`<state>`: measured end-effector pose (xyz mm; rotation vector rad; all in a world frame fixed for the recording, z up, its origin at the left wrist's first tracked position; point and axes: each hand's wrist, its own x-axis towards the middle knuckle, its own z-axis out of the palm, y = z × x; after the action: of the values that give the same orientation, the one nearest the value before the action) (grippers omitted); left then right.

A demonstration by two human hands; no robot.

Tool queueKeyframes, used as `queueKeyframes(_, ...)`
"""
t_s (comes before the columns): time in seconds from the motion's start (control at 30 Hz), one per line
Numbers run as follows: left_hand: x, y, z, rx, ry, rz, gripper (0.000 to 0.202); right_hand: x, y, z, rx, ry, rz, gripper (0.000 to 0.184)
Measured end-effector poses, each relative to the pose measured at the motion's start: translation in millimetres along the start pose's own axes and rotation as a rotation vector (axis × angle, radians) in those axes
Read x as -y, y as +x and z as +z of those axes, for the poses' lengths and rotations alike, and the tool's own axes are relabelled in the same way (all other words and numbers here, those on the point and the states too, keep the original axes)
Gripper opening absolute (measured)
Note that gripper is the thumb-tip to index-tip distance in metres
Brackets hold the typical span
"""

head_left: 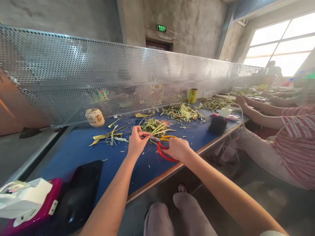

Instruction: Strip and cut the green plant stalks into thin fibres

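Note:
My left hand [136,141] is closed in a pinch around the ends of a small bunch of pale green plant stems [159,129], which fan out to the right. My right hand [179,149] grips a pair of scissors [162,152] with red and yellow handles. The blades are right beside my left fingertips, at the stem ends; whether they are apart is too small to tell. Just behind my hands lies a pile of green plant pieces [153,125]. Loose yellowish stalks [106,137] rest to the left on the blue tabletop [115,170].
A roll of twine [95,117] and a yellow can [192,95] stand near the perforated metal screen [137,72]. Another plant heap [183,112] lies farther back. At front left are a black tray-like object [82,183] and a magenta box [46,203]. A co-worker [292,131] sits at right.

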<state>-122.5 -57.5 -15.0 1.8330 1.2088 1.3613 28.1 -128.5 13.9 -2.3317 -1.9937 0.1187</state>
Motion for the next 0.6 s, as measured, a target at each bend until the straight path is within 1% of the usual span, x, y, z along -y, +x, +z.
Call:
queueKeyframes(0.17, -2.0, -0.5, 0.5, 0.01, -0.007, 0.015, 0.039, 6.2, -1.3, 0.1, -0.081, -0.02, 0.041, 0.083)
queueKeyframes(0.33, -3.3, 2.6, 0.1, -0.066, -0.083, -0.02, 0.043, 5.8, -0.5, 1.8, -0.089, 0.017, 0.036, 0.083)
queueKeyframes(0.43, -2.1, 4.4, 0.2, -0.085, -0.047, 0.0, 0.044, 3.3, 1.8, 1.5, -0.118, 0.004, 0.024, 0.081)
queueKeyframes(0.6, 0.2, 4.9, -0.7, -0.115, 0.003, 0.043, 0.041, 2.9, 4.8, -2.9, -0.022, -0.005, 0.007, 0.071)
